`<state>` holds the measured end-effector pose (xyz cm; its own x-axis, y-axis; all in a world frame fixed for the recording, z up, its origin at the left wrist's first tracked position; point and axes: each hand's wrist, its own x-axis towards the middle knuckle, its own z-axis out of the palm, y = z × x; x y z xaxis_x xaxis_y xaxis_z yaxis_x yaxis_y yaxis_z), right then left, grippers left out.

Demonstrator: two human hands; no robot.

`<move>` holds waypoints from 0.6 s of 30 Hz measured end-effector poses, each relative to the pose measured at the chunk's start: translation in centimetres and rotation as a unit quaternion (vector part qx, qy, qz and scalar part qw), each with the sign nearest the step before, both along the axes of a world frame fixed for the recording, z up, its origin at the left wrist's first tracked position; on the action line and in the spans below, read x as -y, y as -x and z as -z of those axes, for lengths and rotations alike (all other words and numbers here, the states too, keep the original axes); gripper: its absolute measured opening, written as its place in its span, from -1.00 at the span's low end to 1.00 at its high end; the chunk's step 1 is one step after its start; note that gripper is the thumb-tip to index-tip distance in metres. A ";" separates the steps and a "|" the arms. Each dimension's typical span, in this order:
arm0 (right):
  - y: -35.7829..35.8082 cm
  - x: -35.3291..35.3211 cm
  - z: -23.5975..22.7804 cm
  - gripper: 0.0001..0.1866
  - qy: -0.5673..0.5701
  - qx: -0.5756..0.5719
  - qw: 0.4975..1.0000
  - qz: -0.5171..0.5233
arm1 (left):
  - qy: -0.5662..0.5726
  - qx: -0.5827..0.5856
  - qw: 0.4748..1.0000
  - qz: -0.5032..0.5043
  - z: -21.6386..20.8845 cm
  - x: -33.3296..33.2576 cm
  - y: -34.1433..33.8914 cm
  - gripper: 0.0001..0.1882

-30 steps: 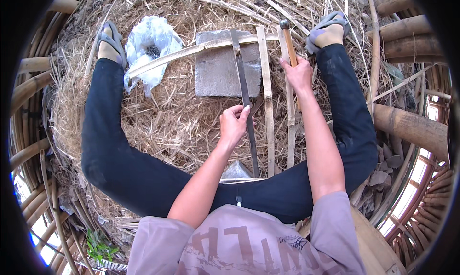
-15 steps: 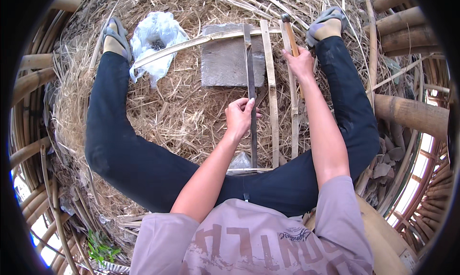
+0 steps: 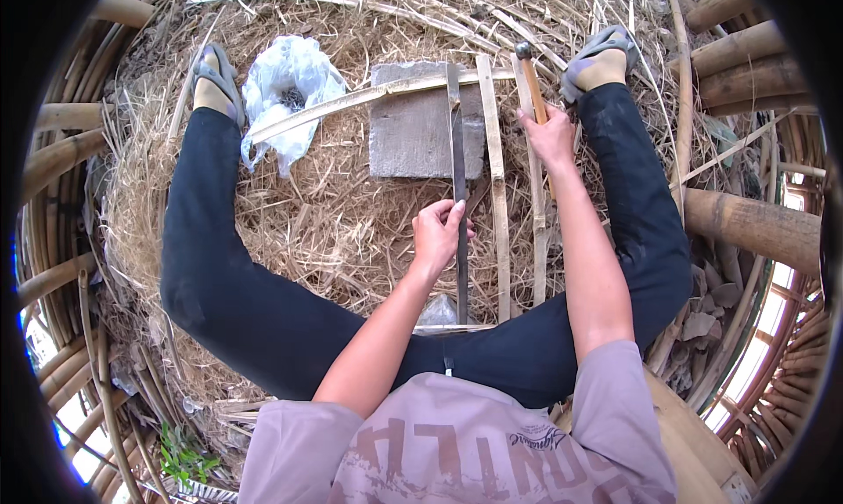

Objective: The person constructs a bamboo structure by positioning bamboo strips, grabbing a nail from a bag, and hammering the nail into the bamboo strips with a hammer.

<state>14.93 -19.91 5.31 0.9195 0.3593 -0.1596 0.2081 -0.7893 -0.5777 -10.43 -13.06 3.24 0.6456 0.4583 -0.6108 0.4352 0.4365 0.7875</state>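
Note:
My left hand point(image 3: 442, 234) pinches a long, narrow dark strip point(image 3: 461, 175) between thumb and fingers, partway along its length. The strip's far end rests over a grey rectangular block point(image 3: 413, 148), where it meets a pale bamboo slat point(image 3: 334, 109) lying crosswise. My right hand point(image 3: 551, 138) is wrapped round the wooden handle of a hammer point(image 3: 528, 69), its dark head pointing away from me. Two pale bamboo slats point(image 3: 494, 175) point(image 3: 536, 197) run lengthwise between the dark strip and my right arm; the hammer is just above the right one.
Loose straw point(image 3: 307, 214) covers the ground between my spread legs. A crumpled clear plastic bag point(image 3: 290, 87) lies left of the block, near my left foot. Thick bamboo poles point(image 3: 751, 227) stick in from the right, and broken stone pieces point(image 3: 702, 320) lie beside my right knee.
The whole view has shifted slightly, so the block and slats appear a little lower. Both hands keep their grips, with hardly any movement against the things around them.

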 end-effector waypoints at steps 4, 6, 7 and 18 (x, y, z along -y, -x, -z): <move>0.6 -0.5 -0.6 -0.56 -0.009 -0.012 1.000 0.016 | 0.019 0.001 1.000 -0.019 0.7 0.3 0.3 -0.69; 0.6 -0.5 -0.6 -0.57 -0.016 -0.005 1.000 0.010 | 0.001 0.018 0.999 -0.042 1.0 0.8 0.5 -0.70; 0.6 -0.5 -0.6 -0.57 -0.013 -0.009 1.000 0.015 | 0.002 0.016 0.998 -0.058 1.1 1.2 0.6 -0.71; 0.7 -0.6 -0.3 -0.58 -0.009 -0.018 0.999 0.030 | 0.034 0.024 0.989 -0.145 -0.2 2.6 0.0 -0.70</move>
<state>14.24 -19.36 5.65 0.9334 0.3061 -0.1873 0.1390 -0.7896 -0.5976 -10.39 -15.65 3.41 0.5230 0.5872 -0.6179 0.2464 0.5898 0.7690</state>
